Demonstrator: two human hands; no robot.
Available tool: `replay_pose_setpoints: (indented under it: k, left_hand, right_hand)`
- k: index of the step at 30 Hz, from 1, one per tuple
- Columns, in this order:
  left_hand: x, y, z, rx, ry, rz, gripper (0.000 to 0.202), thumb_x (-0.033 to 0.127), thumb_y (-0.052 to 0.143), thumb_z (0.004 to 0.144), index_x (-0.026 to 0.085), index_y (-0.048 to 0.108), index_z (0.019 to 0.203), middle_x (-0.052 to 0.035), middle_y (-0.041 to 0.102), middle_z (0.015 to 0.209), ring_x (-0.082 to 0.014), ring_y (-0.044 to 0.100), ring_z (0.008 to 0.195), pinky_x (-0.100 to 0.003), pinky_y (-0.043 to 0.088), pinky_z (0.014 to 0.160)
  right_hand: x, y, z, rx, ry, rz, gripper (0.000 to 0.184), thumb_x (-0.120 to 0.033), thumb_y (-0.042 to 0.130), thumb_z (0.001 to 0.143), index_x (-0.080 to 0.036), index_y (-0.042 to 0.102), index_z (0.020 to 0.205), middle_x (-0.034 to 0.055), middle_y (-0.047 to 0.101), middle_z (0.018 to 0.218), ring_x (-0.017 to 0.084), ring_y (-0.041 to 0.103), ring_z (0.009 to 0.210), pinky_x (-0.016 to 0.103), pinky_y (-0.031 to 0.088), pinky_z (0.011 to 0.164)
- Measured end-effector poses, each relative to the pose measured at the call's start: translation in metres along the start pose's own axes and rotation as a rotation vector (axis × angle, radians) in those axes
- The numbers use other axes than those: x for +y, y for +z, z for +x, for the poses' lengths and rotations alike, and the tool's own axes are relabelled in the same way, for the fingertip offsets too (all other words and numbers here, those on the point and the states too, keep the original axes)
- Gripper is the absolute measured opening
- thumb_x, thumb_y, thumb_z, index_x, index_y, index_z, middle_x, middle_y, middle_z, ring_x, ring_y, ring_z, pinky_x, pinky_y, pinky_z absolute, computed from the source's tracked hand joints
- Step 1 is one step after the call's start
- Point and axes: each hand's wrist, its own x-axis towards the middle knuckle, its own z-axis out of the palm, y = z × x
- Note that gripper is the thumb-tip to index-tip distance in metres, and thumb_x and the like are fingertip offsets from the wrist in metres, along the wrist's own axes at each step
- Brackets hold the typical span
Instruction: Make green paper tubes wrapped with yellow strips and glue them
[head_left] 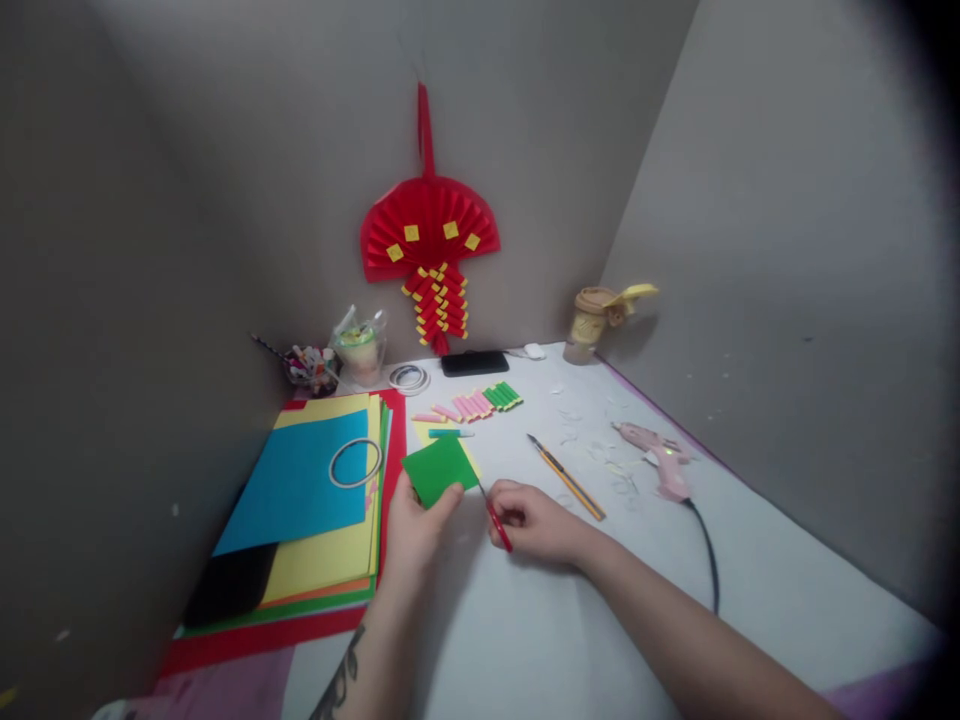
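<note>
Between the thumb and fingers of my left hand (421, 520) is a square of green paper (441, 470). My right hand (536, 520) grips a pair of red-handled scissors (498, 525), whose blades meet the right edge of the green paper. Just beyond the paper, a blue-capped pen or tube (450, 433) lies on a piece of yellow paper (426, 432). Farther back are rows of small pink paper rolls (472, 405) and green paper rolls (502, 397) with yellow ends. An orange and black craft knife (566, 477) rests to the right of my right hand.
Stacked coloured paper (300, 480) with a tape roll (355, 463) on top lies at left. A pink glue gun (660, 460) with a dark cord sits at right, near paper scraps (619, 475). Behind are a black phone (475, 363), cups and a red fan decoration (429, 230).
</note>
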Motion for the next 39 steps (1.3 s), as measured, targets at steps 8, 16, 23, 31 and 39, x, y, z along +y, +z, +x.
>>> replay_pose_setpoints:
  k: [8,16,23,31,39]
  left_hand:
    - [0.010,0.002,-0.002,0.015,-0.005,0.026,0.049,0.027,0.076,0.061,0.015,0.056,0.105,-0.0113,0.068,0.104,-0.0238,0.065,0.095,-0.033,0.049,0.082]
    - [0.001,-0.002,0.001,-0.027,0.000,0.048,0.049,0.029,0.074,0.065,0.014,0.055,0.108,-0.0123,0.067,0.107,-0.0245,0.063,0.098,-0.035,0.048,0.084]
    - [0.000,0.001,-0.001,-0.046,0.007,-0.009,0.047,0.027,0.076,0.063,0.016,0.057,0.105,-0.0107,0.069,0.103,-0.0231,0.065,0.094,-0.034,0.049,0.082]
    - [-0.003,0.001,-0.001,-0.053,0.001,-0.005,0.047,0.027,0.075,0.064,0.017,0.056,0.106,-0.0110,0.068,0.104,-0.0234,0.065,0.095,-0.034,0.049,0.083]
    - [-0.004,0.000,-0.002,-0.066,-0.002,0.043,0.050,0.029,0.074,0.066,0.015,0.054,0.109,-0.0128,0.068,0.104,-0.0245,0.065,0.095,-0.036,0.050,0.082]
  right_hand:
    - [-0.004,0.000,0.000,0.004,0.042,0.051,0.019,-0.012,0.064,0.067,-0.017,0.051,0.055,-0.0016,0.049,0.072,0.010,0.046,0.063,0.022,0.036,0.056]
    - [-0.007,-0.001,0.001,0.007,0.056,0.060,0.018,-0.008,0.061,0.066,-0.016,0.051,0.054,-0.0018,0.048,0.072,0.010,0.046,0.063,0.021,0.036,0.056]
    - [-0.007,-0.001,0.000,0.022,0.052,0.057,0.015,-0.009,0.062,0.066,-0.016,0.054,0.056,-0.0021,0.049,0.072,0.010,0.046,0.063,0.021,0.036,0.055]
    - [-0.007,-0.003,-0.002,-0.002,0.034,0.073,0.013,-0.007,0.058,0.069,-0.017,0.057,0.060,-0.0009,0.051,0.075,0.011,0.049,0.066,0.021,0.038,0.058]
    - [0.000,-0.002,0.000,0.009,0.024,0.043,0.013,-0.014,0.067,0.067,-0.016,0.056,0.061,-0.0022,0.047,0.073,0.009,0.041,0.061,0.021,0.032,0.053]
